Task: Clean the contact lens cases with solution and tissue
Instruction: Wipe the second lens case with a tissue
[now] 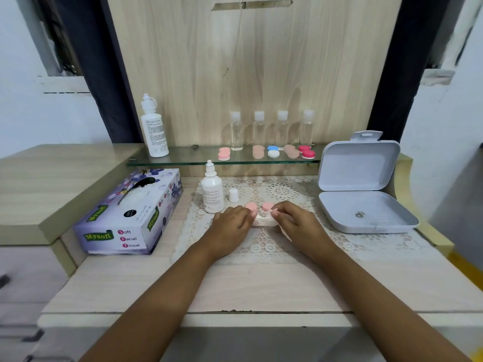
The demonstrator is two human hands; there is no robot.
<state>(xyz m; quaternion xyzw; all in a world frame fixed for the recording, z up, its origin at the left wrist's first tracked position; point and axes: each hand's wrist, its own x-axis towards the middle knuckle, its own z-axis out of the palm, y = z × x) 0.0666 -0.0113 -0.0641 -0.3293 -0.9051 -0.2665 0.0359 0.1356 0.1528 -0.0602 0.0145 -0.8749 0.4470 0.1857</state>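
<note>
Lens case [265, 221] sits pinched between my left hand [231, 223] and right hand [298, 227]; the open grey box [339, 209] holds a small ring [360, 214].

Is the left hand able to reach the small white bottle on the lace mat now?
Probably yes. The small white bottle stands just beyond the left hand, with nothing between them; but its fingers hold the lens case, so it must let go first.

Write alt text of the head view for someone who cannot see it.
A left hand holds a white plastic contact lens case while the right hand presses white tissue to it, on a lace mat. Two pink round caps and a white solution bottle stand behind.
</note>
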